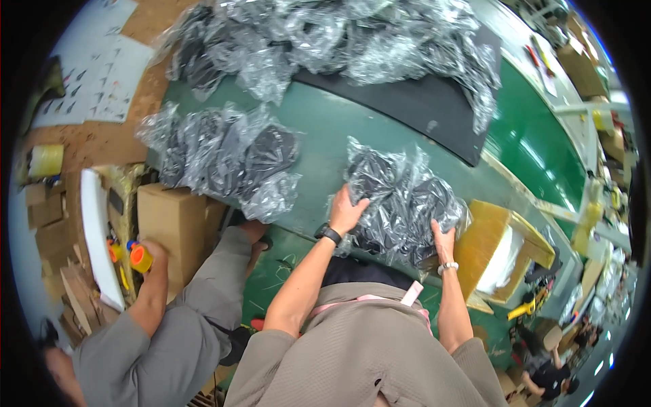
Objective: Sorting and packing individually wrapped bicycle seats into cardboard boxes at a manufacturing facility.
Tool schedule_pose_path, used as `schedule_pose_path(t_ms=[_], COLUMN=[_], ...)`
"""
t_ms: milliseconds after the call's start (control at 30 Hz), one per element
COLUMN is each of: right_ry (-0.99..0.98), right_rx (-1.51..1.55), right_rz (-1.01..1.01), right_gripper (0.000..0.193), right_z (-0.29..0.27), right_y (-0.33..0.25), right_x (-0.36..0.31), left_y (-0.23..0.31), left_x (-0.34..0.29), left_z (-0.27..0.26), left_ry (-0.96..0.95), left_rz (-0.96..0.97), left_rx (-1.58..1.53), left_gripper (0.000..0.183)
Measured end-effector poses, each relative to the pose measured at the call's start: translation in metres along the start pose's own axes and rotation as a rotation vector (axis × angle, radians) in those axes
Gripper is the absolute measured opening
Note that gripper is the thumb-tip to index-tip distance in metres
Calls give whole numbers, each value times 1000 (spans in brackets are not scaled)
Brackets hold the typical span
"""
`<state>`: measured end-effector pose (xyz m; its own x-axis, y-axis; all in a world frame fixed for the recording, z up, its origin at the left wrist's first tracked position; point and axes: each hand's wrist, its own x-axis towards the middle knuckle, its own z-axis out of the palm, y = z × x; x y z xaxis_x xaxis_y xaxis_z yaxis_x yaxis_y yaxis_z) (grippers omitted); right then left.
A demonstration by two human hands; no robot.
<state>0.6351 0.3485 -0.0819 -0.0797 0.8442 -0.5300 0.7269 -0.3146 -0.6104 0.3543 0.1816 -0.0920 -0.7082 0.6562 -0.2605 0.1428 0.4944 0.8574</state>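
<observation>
On the near edge of the green table (325,129) lies a bundle of dark items in clear plastic bags (400,203). My left hand (348,210) grips the left side of this bundle, its thumb pressed on the plastic. At the right side, my right hand (444,241) holds it with fingers partly hidden by the film. Farther left rests another row of bagged dark items (230,149). A large heap of similar bags (325,41) covers the far side, partly on a black board (407,108). What kind of items the bags contain, I cannot tell.
A yellow box (485,237) stands right of my right hand, with white material inside. At left, a co-worker's hand (149,258) holds an orange-ended object beside a cardboard box (169,224). Printed sheets (115,81) lie at the far left.
</observation>
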Motion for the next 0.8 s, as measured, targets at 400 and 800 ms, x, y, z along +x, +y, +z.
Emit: schedule_pose_path(t_ms=[400,800], right_ry=[-208,74], right_rx=[77,-35], right_rz=[-32,-147], right_gripper=[84,34], right_z=[121,28], right_y=[-89,-123], right_x=[-52,27], left_y=[-69,83], left_x=[29,47], left_z=[-113,-108], left_ry=[131,407], left_rz=[-187,253], left_rx=[23,431], left_gripper=[48,51])
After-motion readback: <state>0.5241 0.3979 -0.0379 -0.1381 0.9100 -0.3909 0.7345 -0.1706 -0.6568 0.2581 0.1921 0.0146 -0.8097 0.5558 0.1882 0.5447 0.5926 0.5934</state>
